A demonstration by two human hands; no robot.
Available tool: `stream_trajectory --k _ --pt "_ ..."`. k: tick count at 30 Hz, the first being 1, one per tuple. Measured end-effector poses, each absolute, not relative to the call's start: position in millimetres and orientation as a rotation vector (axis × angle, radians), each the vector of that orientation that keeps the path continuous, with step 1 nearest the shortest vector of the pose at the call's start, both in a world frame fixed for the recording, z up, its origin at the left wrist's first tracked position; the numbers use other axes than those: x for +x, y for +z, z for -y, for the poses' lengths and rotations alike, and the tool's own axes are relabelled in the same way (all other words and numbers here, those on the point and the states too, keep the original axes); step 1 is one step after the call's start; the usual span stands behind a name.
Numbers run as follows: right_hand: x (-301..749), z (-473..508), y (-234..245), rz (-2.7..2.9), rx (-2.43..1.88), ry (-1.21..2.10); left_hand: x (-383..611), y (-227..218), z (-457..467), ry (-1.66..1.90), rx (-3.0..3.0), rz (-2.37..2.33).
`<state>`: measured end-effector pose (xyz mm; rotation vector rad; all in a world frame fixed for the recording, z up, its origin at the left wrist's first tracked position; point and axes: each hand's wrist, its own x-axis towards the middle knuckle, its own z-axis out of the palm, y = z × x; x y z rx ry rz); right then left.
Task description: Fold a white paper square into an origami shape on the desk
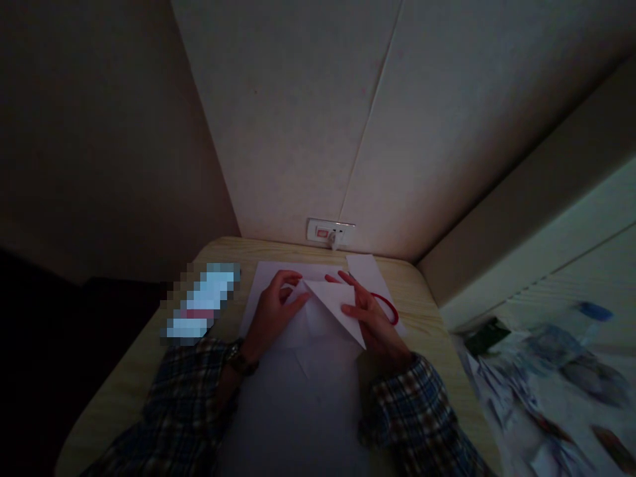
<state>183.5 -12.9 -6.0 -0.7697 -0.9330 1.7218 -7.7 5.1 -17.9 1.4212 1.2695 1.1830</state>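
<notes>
Both my hands hold a folded sheet of white paper (330,305) above the table. My left hand (275,308) pinches its left corner between thumb and fingers. On the other side, my right hand (370,315) grips the right edge, thumb on the front and fingers behind. A diagonal flap runs from the top of the fold down to a point at the lower right. Beneath lie white paper sheets (298,411). Just behind my right hand shows a red scissors handle (390,308); the rest of the scissors is mostly hidden.
A lit, pixelated screen (203,301) lies at the left of the wooden table (427,291). A strip of white paper (365,264) lies at the back. The wall socket (330,232) holds a plug. Crumpled papers and a plastic bottle (561,341) are at the right, beyond the table.
</notes>
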Motion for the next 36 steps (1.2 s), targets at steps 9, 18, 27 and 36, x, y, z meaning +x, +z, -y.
stream_trajectory --k 9,18,27,36 --pt "193.6 6.6 -14.1 0.927 -0.863 1.683 -12.8 -3.7 -3.4 1.059 1.404 -1.029" --pt "206.2 2.4 -15.3 0.996 -0.920 1.704 -21.9 -4.9 -15.1 0.708 1.254 -0.868" --pt "207.8 3.5 -13.9 1.143 -0.908 1.838 -12.8 -6.6 -0.1 0.445 1.230 -0.859" --pt "205.2 -1.2 -20.4 0.861 -0.705 1.670 -9.8 -14.2 -3.2 0.792 1.075 -0.967"
